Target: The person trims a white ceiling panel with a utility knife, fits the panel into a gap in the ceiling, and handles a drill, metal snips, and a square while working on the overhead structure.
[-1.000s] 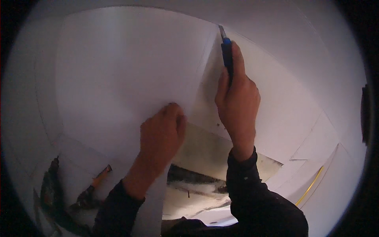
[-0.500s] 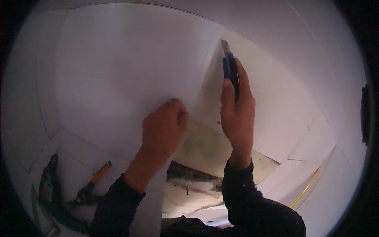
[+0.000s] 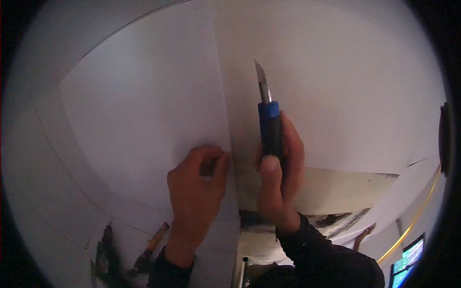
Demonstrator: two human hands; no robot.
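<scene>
while the right hand [image 3: 277, 194] grips a knife [image 3: 269, 113], the left hand [image 3: 196, 187] seemingly pinches.

Hands, three: the person's left hand [image 3: 197, 187] and right hand [image 3: 279, 196], with another person's hand [image 3: 368, 231] at the near right. Dark sleeves, two: a left sleeve [image 3: 170, 274] and a right sleeve [image 3: 331, 259], both on the near side. Cutting tools, one: a knife [image 3: 271, 132] with a single blade [image 3: 260, 76]. Pale panels, at least two: a left panel [image 3: 139, 96] and a right panel [image 3: 336, 96]. Near left, one drill [image 3: 106, 257], dimly seen, and one orange-handled tool [image 3: 154, 239]. Right, one yellow strip [image 3: 411, 232], one screen [image 3: 407, 262] and, at the rim, one dark object [image 3: 443, 139] of unclear kind.
</scene>
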